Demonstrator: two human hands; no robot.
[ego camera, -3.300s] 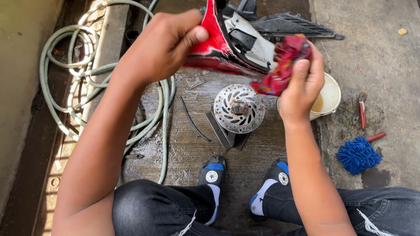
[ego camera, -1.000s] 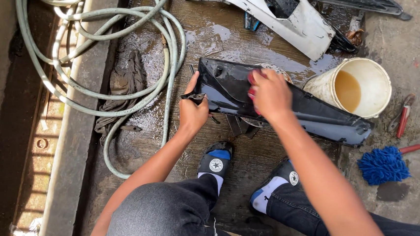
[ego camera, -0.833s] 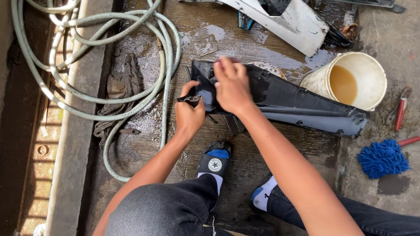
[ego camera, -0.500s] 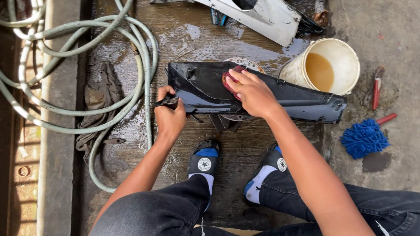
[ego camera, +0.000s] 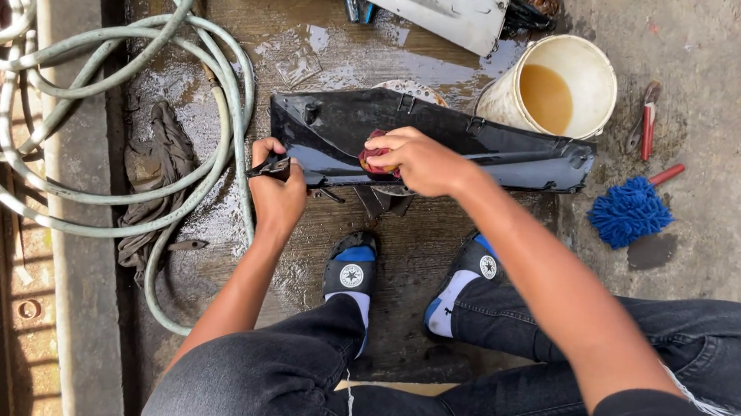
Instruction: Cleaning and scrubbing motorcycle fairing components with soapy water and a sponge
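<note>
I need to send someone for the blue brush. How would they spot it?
Find the cream bucket of brownish water at the top right. Below and to its right, on bare concrete, lies the blue brush: a shaggy bright-blue head on a red handle, the only blue fluffy thing there.

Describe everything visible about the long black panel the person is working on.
The black panel is a long, glossy, plastic-looking piece, wet, with small tabs along its top edge. It stands on edge across the wet floor, tapering rightward beside the bucket. The left hand grips its left end; the right hand presses a red cloth against its face.
</note>
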